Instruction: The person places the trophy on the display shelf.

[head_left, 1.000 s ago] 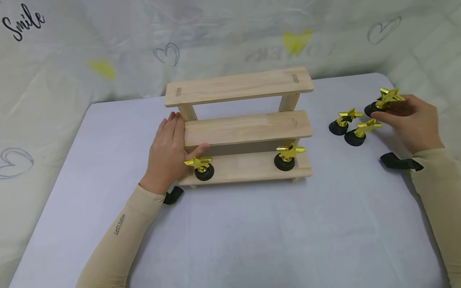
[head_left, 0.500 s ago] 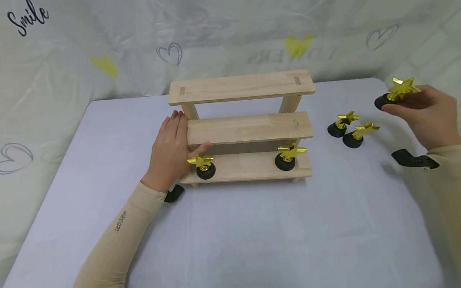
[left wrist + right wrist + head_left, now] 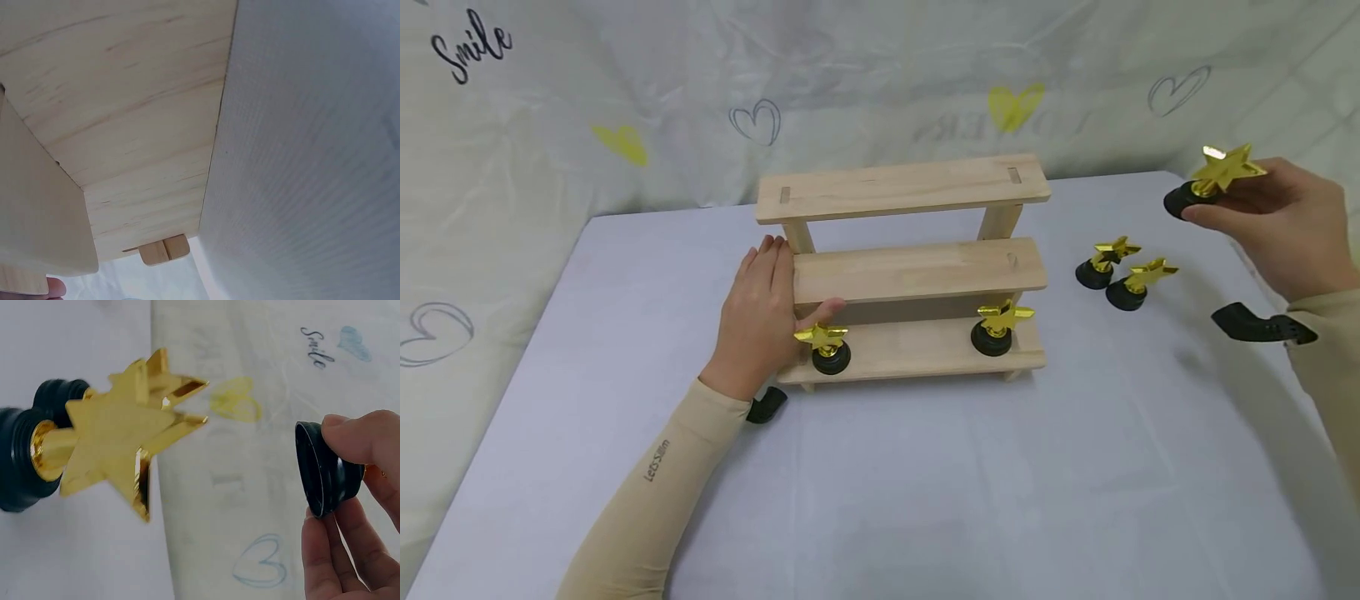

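My right hand (image 3: 1292,225) pinches a gold star trophy (image 3: 1225,169) by its round black base, held up off the table at the far right. In the right wrist view, thumb and fingers grip that black base (image 3: 331,469), whose hollow underside shows. My left hand (image 3: 752,317) lies with fairly straight fingers along the left end of a three-tier wooden shelf (image 3: 917,271), its thumb over the middle tier's front edge. On the bottom tier stand two star trophies, a left one (image 3: 829,350) beside my left wrist and a right one (image 3: 996,329).
Two more star trophies, a rear one (image 3: 1101,265) and a front one (image 3: 1135,287), stand close together on the white table (image 3: 925,483), right of the shelf. A pale curtain (image 3: 865,75) with printed hearts hangs behind the table. Black wrist cameras sit under both wrists.
My right hand has lifted the trophy from beside the other two, up and to the right, then slightly back left. My left hand stays against the shelf.
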`<control>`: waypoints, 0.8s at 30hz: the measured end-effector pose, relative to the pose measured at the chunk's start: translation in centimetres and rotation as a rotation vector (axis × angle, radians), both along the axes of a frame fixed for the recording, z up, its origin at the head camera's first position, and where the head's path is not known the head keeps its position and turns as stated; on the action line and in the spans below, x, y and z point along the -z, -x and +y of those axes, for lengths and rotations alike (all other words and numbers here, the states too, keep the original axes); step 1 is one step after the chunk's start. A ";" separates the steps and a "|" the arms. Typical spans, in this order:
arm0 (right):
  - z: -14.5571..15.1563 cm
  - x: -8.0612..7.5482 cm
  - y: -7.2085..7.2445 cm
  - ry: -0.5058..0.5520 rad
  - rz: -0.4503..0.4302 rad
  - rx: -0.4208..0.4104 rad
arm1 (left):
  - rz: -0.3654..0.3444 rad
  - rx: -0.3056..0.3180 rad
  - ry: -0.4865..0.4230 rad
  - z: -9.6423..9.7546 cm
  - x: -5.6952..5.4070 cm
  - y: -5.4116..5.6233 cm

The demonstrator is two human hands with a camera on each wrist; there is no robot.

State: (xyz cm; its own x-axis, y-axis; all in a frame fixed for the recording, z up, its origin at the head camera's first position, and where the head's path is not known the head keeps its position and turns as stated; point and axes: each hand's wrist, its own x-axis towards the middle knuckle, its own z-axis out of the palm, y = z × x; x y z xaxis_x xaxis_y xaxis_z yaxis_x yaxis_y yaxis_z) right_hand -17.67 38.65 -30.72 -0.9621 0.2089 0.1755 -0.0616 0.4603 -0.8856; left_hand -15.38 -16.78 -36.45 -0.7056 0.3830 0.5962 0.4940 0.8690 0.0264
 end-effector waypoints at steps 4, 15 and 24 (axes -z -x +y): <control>-1.0 -0.9 -0.2 0.014 0.023 -0.023 | -0.005 -0.004 -0.001 0.0 -0.1 0.0; -3.7 -2.4 -0.7 0.153 0.079 -0.153 | -0.026 0.001 -0.015 0.1 -0.1 0.0; -6.6 -2.7 -0.8 0.409 0.168 -0.372 | -0.038 0.001 -0.006 0.0 -0.2 -0.1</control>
State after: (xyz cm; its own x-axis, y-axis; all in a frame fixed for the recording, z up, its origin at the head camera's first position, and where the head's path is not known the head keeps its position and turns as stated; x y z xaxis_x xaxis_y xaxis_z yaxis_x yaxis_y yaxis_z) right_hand -16.82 32.09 -28.04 -0.9498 -0.0551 0.3081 -0.3087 0.0029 -0.9512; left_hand -15.28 -16.75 -36.26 -0.7273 0.3804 0.5712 0.4938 0.8681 0.0505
